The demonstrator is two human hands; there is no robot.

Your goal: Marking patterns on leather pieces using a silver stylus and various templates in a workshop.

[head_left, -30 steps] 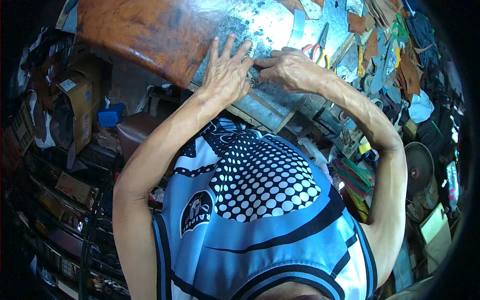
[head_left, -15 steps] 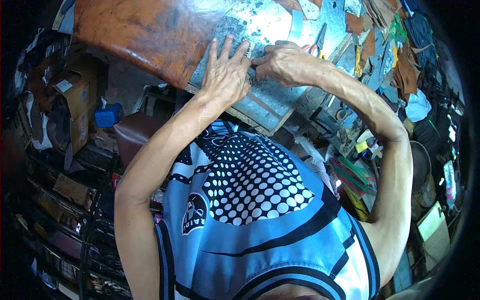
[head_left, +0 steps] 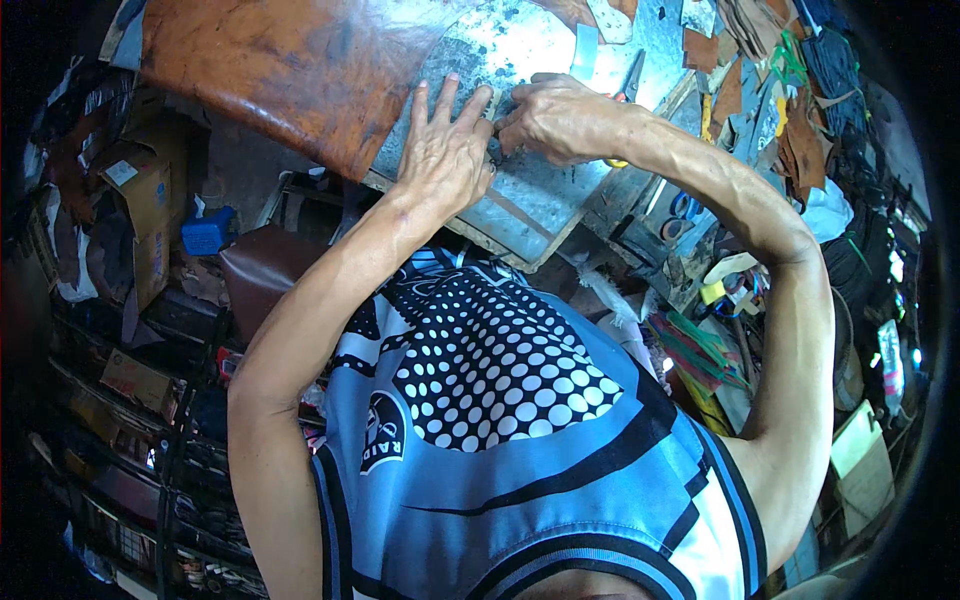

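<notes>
Left hand [head_left: 443,150] lies spread on the grey worktop [head_left: 548,200]; right hand [head_left: 560,118] curls, contents indeterminable. Adjacent brown leather [head_left: 290,70] appears supple, weighty, best gripped by its edge

Sleeveless blue jersey [head_left: 520,472], white dots [head_left: 525,412]

The work table [head_left: 512,235] has a grey metal top with a wooden edge, and bright bluish-white light [head_left: 515,40] shines on its far part. To the left, the room is dim. A tan cardboard box [head_left: 153,215] stands there, with a small blue tissue box [head_left: 207,232] near it. Close to that is a shiny brown padded seat [head_left: 262,275]. Lower down on the left are dark shelves [head_left: 176,455], packed full. At the far right, little bright spots of light [head_left: 896,264] show in the dark.
</notes>
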